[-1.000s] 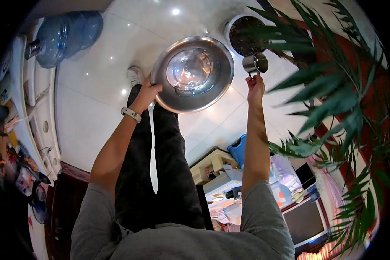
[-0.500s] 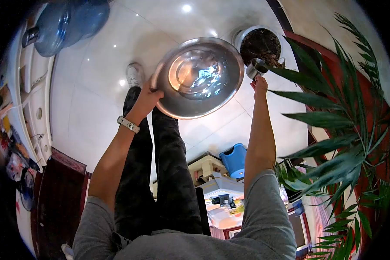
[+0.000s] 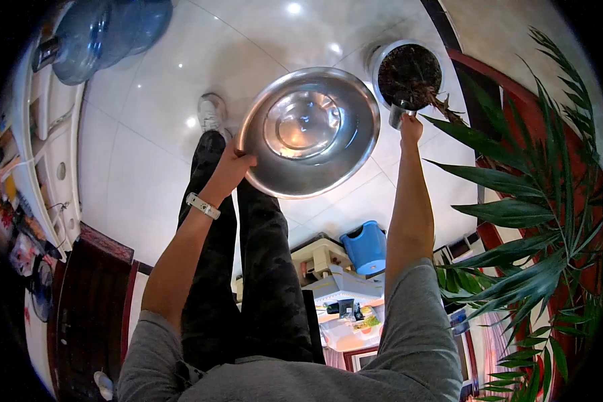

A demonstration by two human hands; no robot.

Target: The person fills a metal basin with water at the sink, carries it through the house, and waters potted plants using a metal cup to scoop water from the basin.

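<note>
My left hand [image 3: 232, 166] grips the left rim of a wide steel basin [image 3: 258, 151], thumb over the edge, and water glints inside. To the right, my right hand [image 3: 411, 127] is closed on a small metal cup [image 3: 396, 114]. The cup is tilted over the near edge of a round plant pot [image 3: 380, 92] that holds dark soil [image 3: 409, 67] and dry brown stalks. Its inside is mostly hidden from view.
Large green fronds [image 3: 509, 213] spread along the right side. Blue water bottles [image 3: 107, 40] lie at the upper left beside a white shelf unit [image 3: 63, 171]. A blue stool [image 3: 365, 248] and a cream-coloured table [image 3: 319, 258] stand below the basin.
The cup has moved right and tipped over the pot's near edge. The basin has shifted slightly right and down in view. The camera view has also shifted.
</note>
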